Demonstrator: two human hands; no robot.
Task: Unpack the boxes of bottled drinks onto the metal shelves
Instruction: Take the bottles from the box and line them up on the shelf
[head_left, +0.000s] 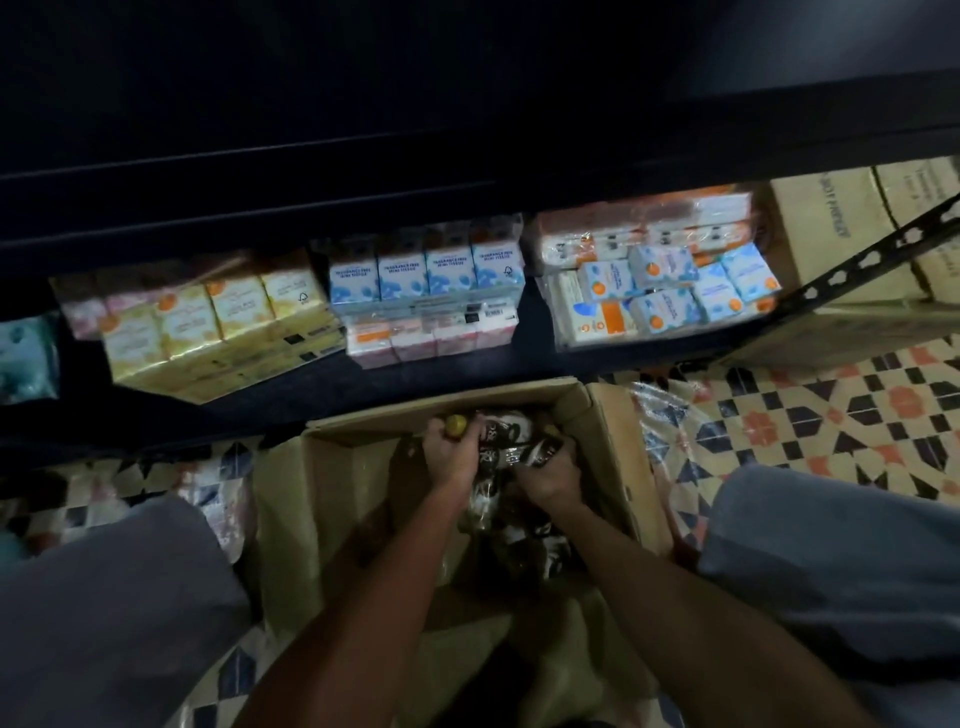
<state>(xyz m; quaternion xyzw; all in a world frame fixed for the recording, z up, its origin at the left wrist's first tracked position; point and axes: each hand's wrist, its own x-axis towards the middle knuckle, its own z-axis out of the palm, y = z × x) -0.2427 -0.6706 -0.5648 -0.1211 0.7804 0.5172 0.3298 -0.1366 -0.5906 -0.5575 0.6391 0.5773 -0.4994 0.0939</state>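
A: Where did the cardboard box (613, 431) sit?

B: On the patterned tiled floor (831, 415), flaps open, between the person's left knee (104, 597) and right knee (831, 545). It was directly in front of the dark metal shelf (415, 384).

A: Contents?

B: Bottles (519, 540) with black-and-white labels, crowded toward the right side of the box. The left part showed bare cardboard. Too dim and blurred to get a count.

A: And the hands?

B: Both were down inside the box, near its far end. The left hand (449, 452) was curled round the neck of a yellow-capped bottle (456, 426), the cap poking out above the fist. The right hand (550, 480) was just beside it, fingers closed on a dark bottle (540, 449) by its labelled body. I could not tell whether those two bottles touched.

A: What was on the shelf?

B: Tissue packs on the lowest visible level:
- yellow packs (218, 322) at the left
- blue packs (426, 275) in the middle, with pink packs (415, 340) in front of them
- a plastic-wrapped bundle (665, 291) of blue and orange packs at the right

Brown cartons (826, 228) stood behind the perforated upright (857, 267) at the far right.

A: Anything loose?

B: Crumpled clear plastic wrap (660, 415) lay on the floor, just beside the box's right flap.
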